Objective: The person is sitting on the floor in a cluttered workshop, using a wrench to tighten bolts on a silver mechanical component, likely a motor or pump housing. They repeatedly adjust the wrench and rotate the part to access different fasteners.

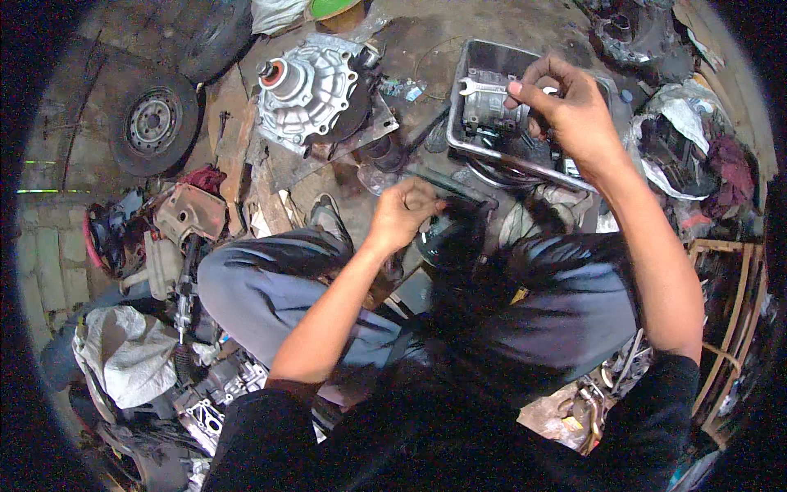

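My right hand [564,102] grips an open-end wrench [485,87] between thumb and fingers. It is raised over a metal-rimmed tray [525,168] on the floor ahead of me. Inside that tray, behind the wrench, lies a grey ribbed metal part [485,115]. My left hand [406,215] hovers above my lap, near the tray's close left corner. Its fingers are curled in, and anything small between them cannot be made out. Left of the tray stands a large silver gear housing [307,98] with a shaft pointing up.
A wheel with a tyre [154,127] leans at the far left. Metal parts and a white sack [127,353] crowd my left side. At right are a plastic bag of dark parts [676,143] and a wooden frame [734,320]. A greasy gearbox [631,33] sits far right.
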{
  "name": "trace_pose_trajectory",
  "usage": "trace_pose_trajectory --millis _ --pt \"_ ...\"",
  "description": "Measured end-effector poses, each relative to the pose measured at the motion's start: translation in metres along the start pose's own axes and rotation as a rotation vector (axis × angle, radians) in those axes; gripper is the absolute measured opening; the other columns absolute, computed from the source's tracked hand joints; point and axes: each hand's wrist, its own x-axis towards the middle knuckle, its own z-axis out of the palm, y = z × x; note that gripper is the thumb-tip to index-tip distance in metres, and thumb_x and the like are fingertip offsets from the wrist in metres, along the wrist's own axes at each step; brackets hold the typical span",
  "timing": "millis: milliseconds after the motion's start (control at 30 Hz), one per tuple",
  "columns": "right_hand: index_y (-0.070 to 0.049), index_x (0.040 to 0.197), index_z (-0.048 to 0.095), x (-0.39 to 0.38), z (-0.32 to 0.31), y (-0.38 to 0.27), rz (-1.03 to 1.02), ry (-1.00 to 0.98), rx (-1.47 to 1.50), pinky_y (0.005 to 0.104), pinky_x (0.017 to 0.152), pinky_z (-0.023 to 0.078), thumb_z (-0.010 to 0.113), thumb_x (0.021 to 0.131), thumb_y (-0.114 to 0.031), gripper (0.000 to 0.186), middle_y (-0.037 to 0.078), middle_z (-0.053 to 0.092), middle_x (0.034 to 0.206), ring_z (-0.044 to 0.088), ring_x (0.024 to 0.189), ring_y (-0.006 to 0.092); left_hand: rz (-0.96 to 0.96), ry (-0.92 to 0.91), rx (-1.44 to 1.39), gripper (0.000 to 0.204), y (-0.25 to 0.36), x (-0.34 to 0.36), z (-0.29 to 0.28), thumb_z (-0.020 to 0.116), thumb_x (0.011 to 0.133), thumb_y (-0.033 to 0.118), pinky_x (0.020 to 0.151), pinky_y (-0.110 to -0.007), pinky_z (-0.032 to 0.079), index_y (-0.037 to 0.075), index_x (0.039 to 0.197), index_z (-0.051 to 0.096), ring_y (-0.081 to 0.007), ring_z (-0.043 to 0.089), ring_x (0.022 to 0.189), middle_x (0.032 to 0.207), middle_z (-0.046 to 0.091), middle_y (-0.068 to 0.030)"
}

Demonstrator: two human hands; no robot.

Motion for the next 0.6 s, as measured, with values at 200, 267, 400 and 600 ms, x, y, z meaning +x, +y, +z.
trace_pose_trajectory --millis 200,267,400,600 --pt "-0.004 0.088 0.067 0.007 0.001 0.029 -0.053 -0.027 -0.083 0.0318 0.055 0.048 0.075 0.09 -0.021 0.019 0.008 0.072 0.081 0.061 0.056 0.013 -0.356 0.123 -0.011 0.024 -0.165 0.017 0.0 0.078 0.088 0.005 0.057 -0.03 0.053 -0.003 0.108 0.067 -0.0149 0.067 0.061 0.083 0.073 -0.0116" --pt "-0.003 0.087 0.067 0.002 0.001 0.021 -0.042 -0.032 -0.075 0.0322 0.055 0.048 0.075 0.09 -0.021 0.02 0.009 0.071 0.079 0.061 0.056 0.0133 -0.423 0.198 -0.063 0.025 -0.18 0.024 0.007 0.079 0.088 0.005 0.054 -0.032 0.054 -0.004 0.109 0.068 -0.0154 0.066 0.059 0.089 0.074 -0.0138" --pt "-0.003 0.087 0.067 0.008 -0.013 0.036 -0.08 -0.044 -0.084 0.0321 0.055 0.048 0.075 0.09 -0.021 0.021 0.009 0.071 0.078 0.061 0.057 0.0134 -0.468 0.174 0.168 0.021 -0.198 0.039 0.031 0.083 0.084 0.011 0.052 -0.032 0.054 0.002 0.101 0.075 -0.0166 0.066 0.055 0.084 0.074 -0.0091" --pt "-0.002 0.086 0.066 0.014 -0.03 0.046 -0.045 -0.058 -0.159 0.0317 0.056 0.048 0.074 0.09 -0.02 0.02 0.009 0.07 0.077 0.062 0.058 0.0133 -0.27 0.322 0.436 0.026 -0.231 0.043 0.056 0.084 0.083 0.014 0.067 -0.034 0.057 0.008 0.107 0.077 -0.018 0.071 0.068 0.087 0.077 -0.0102"
